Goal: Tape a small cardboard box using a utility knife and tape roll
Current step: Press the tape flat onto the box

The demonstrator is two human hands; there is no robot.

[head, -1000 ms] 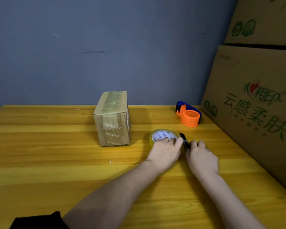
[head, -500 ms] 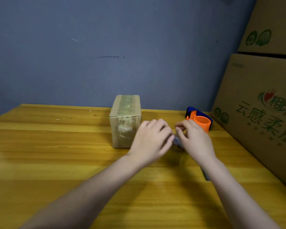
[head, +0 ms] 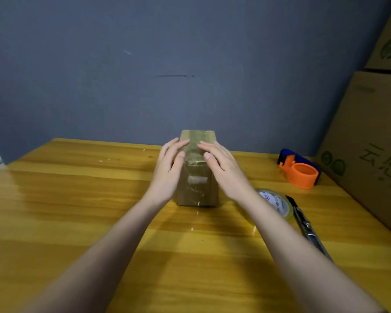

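Note:
A small cardboard box (head: 197,184) with shiny tape over its top and front stands on the wooden table (head: 54,211), end face toward me. My left hand (head: 171,168) lies flat against its left side, fingers spread, fingertips at the top edge. My right hand (head: 221,168) rests the same way on its right side. Neither hand holds a tool. The tape roll (head: 277,203) lies flat to the right of my right forearm, partly hidden by it. The utility knife (head: 304,222) lies just beyond the roll, pointing away from me.
An orange and blue tape dispenser (head: 299,169) sits at the back right of the table. Large printed cardboard cartons (head: 370,141) are stacked along the right edge. A blue-grey wall (head: 167,64) closes off the back.
Both hands left the tape roll and knife and moved to the box, one on each side. The box now faces me end-on. The view has shifted toward it.

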